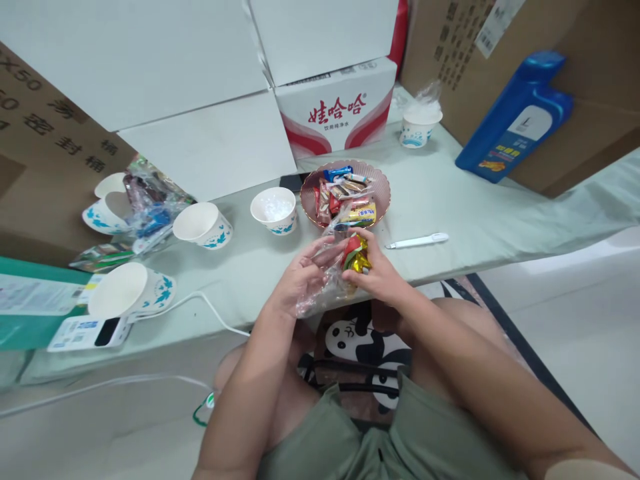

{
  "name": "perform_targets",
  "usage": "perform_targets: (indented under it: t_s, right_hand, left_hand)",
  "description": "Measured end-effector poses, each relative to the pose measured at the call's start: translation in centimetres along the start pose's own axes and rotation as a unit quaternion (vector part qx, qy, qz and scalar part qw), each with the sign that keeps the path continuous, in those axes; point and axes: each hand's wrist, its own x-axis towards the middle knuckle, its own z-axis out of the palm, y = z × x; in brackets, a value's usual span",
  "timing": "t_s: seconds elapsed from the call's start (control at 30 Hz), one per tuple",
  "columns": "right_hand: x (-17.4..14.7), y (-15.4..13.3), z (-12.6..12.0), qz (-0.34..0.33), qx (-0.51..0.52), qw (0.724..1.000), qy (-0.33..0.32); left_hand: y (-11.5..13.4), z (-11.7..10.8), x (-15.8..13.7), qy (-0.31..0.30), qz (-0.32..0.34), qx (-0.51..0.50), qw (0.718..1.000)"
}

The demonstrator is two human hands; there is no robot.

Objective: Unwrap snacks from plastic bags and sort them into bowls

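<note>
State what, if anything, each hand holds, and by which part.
Right hand: red-and-gold foil-wrapped candy, by opposite edges. Left hand: at clear plastic bag, hold unclear.

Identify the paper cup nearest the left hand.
The cup just left of the pink bowl, shiny clear material inside; all others are farther from the left hand.

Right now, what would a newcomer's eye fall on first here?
A bright blue plastic bottle stands out at the right, before a brown cardboard box. Near the centre, a round pink ribbed bowl holds colourful packets; just below, the right hand holds a shiny red-and-gold wrapper.
</note>
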Motion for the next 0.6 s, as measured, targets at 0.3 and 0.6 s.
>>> perform_targets:
  t_s: [0.3,0.6]
  right_hand:
    - [1.3,0.8,2.3,0.129,0.309,0.918,0.214]
    - [0.9,-2.2,-4.4,0.060,0.461,0.756,0.460]
  left_hand:
    - [1.7,-0.3,0.2,0.146,0.020,-0.091,0.985]
    - [3.8,-2.2,-0.9,0.256,0.010,-0.102,0.961]
